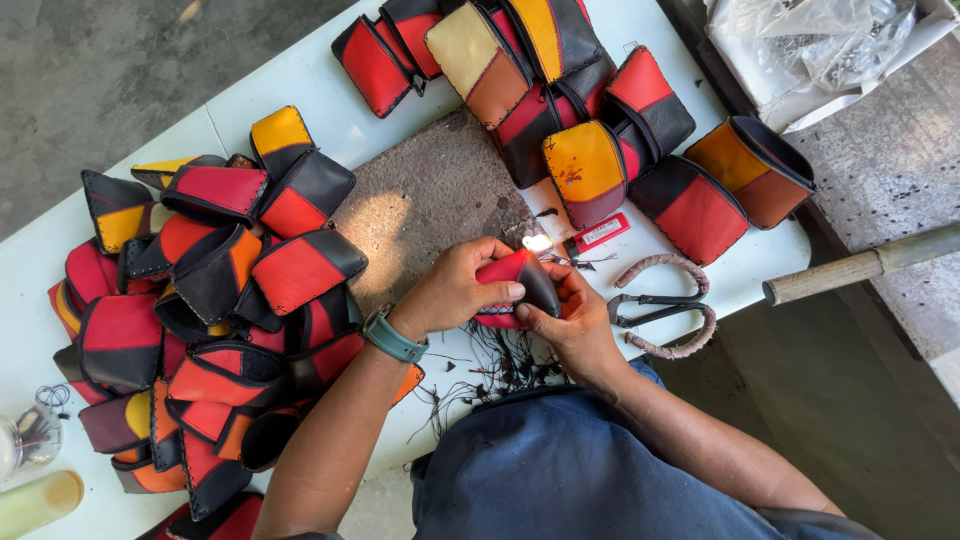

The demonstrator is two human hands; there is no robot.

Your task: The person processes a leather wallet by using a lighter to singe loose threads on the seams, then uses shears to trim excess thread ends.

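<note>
Gripped red-and-black pouch (pixel 512 290) in left hand (pixel 450 292) and right hand (pixel 572 322), flame (pixel 537 242) at twelve o'clock; pouch heaps (pixel 215 300) at nine and one o'clock, progress unclear.

A small red-and-black leather pouch (pixel 515 285) is being held between both hands above the near edge of the white table (pixel 330 95); it is lying roughly level, its red panel facing up on the left, its black panel sloping down on the right; a small bright flame (pixel 537 242) is burning just at its upper edge; its underside is hidden by the fingers.
</note>
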